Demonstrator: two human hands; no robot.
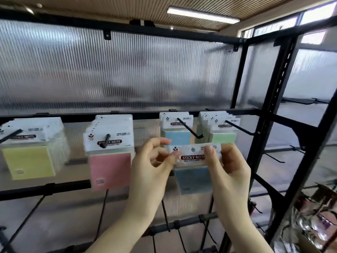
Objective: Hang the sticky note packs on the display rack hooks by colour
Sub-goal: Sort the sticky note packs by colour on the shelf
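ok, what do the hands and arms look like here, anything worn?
Two bare hands, left hand and right hand, with bare forearms reaching in from the bottom edge. No gloves, sleeves, rings, watch or bands in view. Nails are short and look unpainted. No markers or cables on either arm.

Both hands are raised, forearms rising from 6 o'clock. Left hand and right hand each pinch with curled fingers.

Glossy clear plastic wrap on the blue sticky note pack, matt black metal rack, ribbed translucent plastic back panel.
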